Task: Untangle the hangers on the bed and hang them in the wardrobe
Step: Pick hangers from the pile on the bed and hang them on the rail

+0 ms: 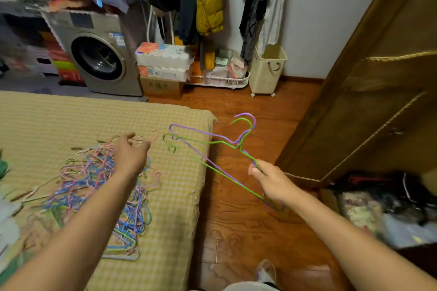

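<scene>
A slippered foot point(266, 271) stands on the wooden floor point(241, 227) at the bottom edge, beside the bed point(179, 196) with its yellow checked cover. The right hand point(272, 181) grips two wire hangers, a purple hanger point(189, 129) and a green hanger point(221, 142), pinching them together along one sloping arm; both are held over the floor, hooks pointing away, their far ends reaching over the corner of the bed. The left hand point(130, 155) hovers over the tangled pile of hangers point(99, 186), fingers loosely spread and grasping nothing; whether the fingertips touch the wires is blurred. The pile of blue, pink, purple and yellow-green hangers lies on the bed, toward its left half. To the right stands the brown wardrobe point(387, 106), its lower compartment open with dark items inside. Farther off, along the wall, are a washing machine point(99, 54), stacked tissue packs point(163, 61), a white wire rack point(220, 80), a cream laundry basket point(267, 71), and hanging clothes including a yellow puffer jacket point(209, 0).
</scene>
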Available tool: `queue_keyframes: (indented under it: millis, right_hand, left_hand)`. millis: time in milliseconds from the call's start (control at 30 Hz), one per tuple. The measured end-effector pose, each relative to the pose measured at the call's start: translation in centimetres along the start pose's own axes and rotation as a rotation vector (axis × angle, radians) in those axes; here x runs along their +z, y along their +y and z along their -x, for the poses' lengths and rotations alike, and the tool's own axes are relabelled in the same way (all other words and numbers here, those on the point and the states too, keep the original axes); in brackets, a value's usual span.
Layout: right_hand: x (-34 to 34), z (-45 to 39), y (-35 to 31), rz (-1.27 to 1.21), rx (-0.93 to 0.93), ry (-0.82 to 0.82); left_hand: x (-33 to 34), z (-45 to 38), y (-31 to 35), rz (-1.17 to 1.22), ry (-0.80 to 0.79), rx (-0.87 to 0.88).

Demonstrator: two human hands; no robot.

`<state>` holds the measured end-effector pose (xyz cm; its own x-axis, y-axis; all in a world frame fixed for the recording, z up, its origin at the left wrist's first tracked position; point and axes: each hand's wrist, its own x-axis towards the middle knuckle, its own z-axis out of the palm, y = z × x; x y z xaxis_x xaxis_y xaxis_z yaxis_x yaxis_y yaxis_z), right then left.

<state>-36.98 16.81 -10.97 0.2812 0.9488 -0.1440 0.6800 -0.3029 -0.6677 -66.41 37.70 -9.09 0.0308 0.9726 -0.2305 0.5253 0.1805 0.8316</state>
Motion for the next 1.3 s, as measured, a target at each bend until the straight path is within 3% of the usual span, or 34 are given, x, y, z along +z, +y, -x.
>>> queue_keyframes:
  millis: [67,167,233,333,467,533,600,633,667,767,867,1000,1167,1300]
  right_hand:
    - [-0.3,0.4,0.9,-0.280,0.150,0.124]
    - [-2.4,0.5,0.6,-0.456,0.259,0.315]
    - [-4.1,0.1,0.5,-0.542,0.278,0.416]
    - [-6.7,0.1,1.9,-0.728,0.358,0.543]
    - [-11.8,2.0,6.2,-0.973,0.533,0.576]
    - [-14.7,3.5,9.5,-0.764,0.571,0.582]
    - [-16.8,5.5,13.1,-0.352,0.624,0.671]
    - [-17.9,6.9,15.1,-0.264,0.664,0.727]
    - [-18.5,8.1,16.4,-0.300,0.707,0.736]
    - [-20.8,10.4,19.3,-0.733,0.688,0.695]
    - [-25.5,11.8,20.6,-0.979,0.608,0.848]
    - [-31.7,12.8,23.2,-0.827,0.632,1.076]
    - [-35.4,14.1,27.3,-0.568,0.834,1.353]
    - [-39.0,14.6,28.9,-0.556,0.842,1.612]
  left_hand:
    - [5.2,5.9,1.3,0.286,-0.328,-0.117]
    - [13.0,15.4,3.9,0.370,-0.919,-0.193]
    - [17.3,18.6,5.4,0.399,-1.116,-0.180]
    - [22.3,19.5,8.4,0.248,-1.167,-0.045]
    - [28.1,20.3,11.7,-0.023,-1.112,0.193]
    - [31.3,21.7,13.3,-0.092,-1.158,0.276]
    - [34.0,23.4,15.5,-0.083,-1.184,0.302]
    - [35.8,24.5,17.0,-0.053,-1.197,0.322]
    - [37.5,25.2,18.4,-0.025,-1.203,0.348]
    - [42.2,27.1,23.0,-0.003,-1.243,0.435]
    - [45.6,29.9,27.5,0.027,-1.366,0.443]
    - [48.1,32.4,32.7,0.045,-1.588,0.420]
    - [53.2,31.3,38.0,-0.052,-1.569,0.287]
    - [57.3,29.2,41.9,-0.186,-1.662,0.270]
